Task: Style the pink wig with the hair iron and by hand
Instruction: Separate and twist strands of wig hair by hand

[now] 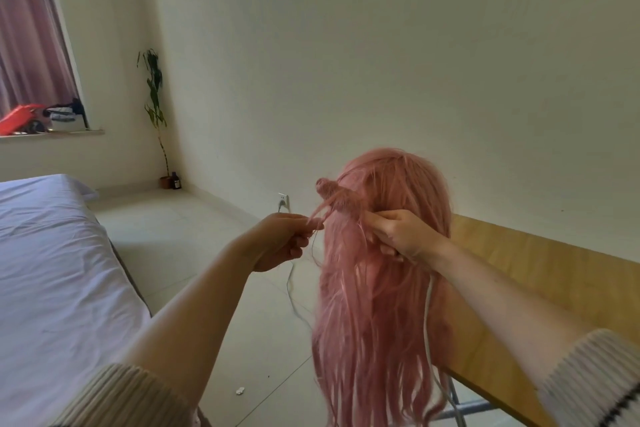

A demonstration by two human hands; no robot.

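I see a long pink synthetic wig (374,288) standing upright at about 5 o'clock in the view, its crown near the middle and its straight strands hanging down past the bottom edge. It sits at the near end of a pale yellow wooden surface (554,274) that runs off toward 3 o'clock. What holds the wig up is hidden by the hair.

My left hand (284,241), just left of the wig at roughly 7 o'clock from the crown, is closed in a pinch on a thin lock of pink hair pulled sideways out of the wig. My right hand (398,234) is pressed against the back of the wig just below the crown, fingers curled and closed on a gathered section of hair. Between the two hands, at 10 o'clock on the crown, a small twisted knot of pink hair (327,187) stands out.

Both forearms are bare, with cream ribbed knit sleeves (117,395) pushed back (the right cuff shows a dark stripe).

A thin white cord (427,315) hangs down along the right side of the wig; another trails across the pale tiled floor (207,253) toward a white wall socket (283,199) at 11 o'clock from the wig. I cannot see the hair iron.

A bed with a white sheet (52,270) fills 9 o'clock. A tall thin potted plant (156,107) stands in the far corner at 11 o'clock, beside a window with a mauve curtain (27,28).
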